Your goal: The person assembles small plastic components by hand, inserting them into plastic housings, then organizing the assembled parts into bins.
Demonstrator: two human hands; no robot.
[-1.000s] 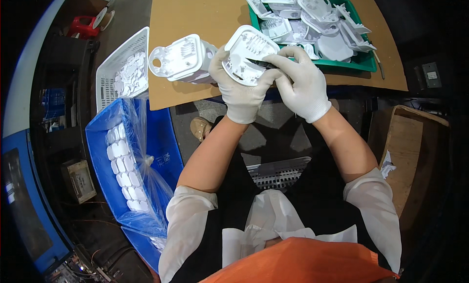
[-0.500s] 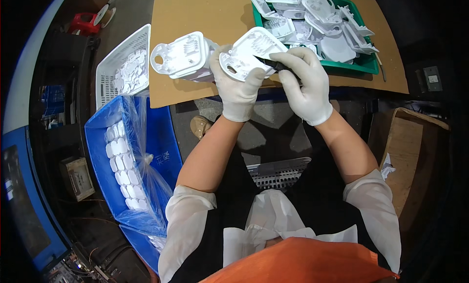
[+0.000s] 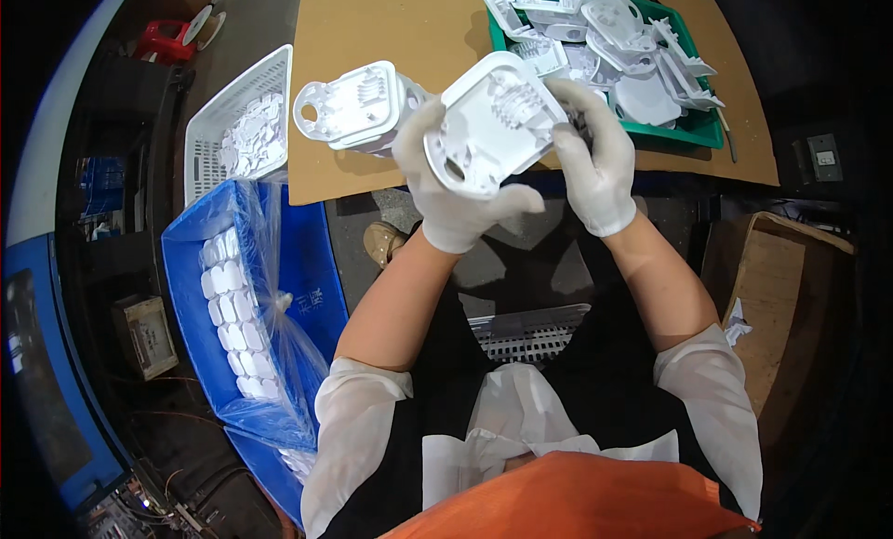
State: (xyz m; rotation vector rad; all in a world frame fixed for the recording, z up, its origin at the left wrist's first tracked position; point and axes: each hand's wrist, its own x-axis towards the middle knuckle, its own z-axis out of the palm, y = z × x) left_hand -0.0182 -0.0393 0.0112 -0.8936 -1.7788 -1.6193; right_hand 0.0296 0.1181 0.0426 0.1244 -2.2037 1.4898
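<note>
A white moulded plastic housing (image 3: 493,120), rounded, with ribs inside and an oval slot at its lower end, is held up tilted over the table's near edge. My gloved left hand (image 3: 446,186) grips it from the left and below, its thumb stretched out beneath. My gloved right hand (image 3: 597,162) closes on its right edge, thumb in front and fingers behind. A dark object (image 3: 579,122), mostly hidden, shows between the right fingers. A stack of similar white housings (image 3: 358,106) lies just left of my left hand.
A green crate (image 3: 679,130) of jumbled white housings stands at the back right of the brown table (image 3: 409,27). On the left are a white basket (image 3: 205,153) of small white pieces and a blue bin (image 3: 312,251) with plastic lining. A wooden box (image 3: 772,306) sits at right.
The housing has turned its inner side more toward me and come slightly nearer. My right hand has gone from working a black tool on it to gripping its edge. My left thumb has swung outward.
</note>
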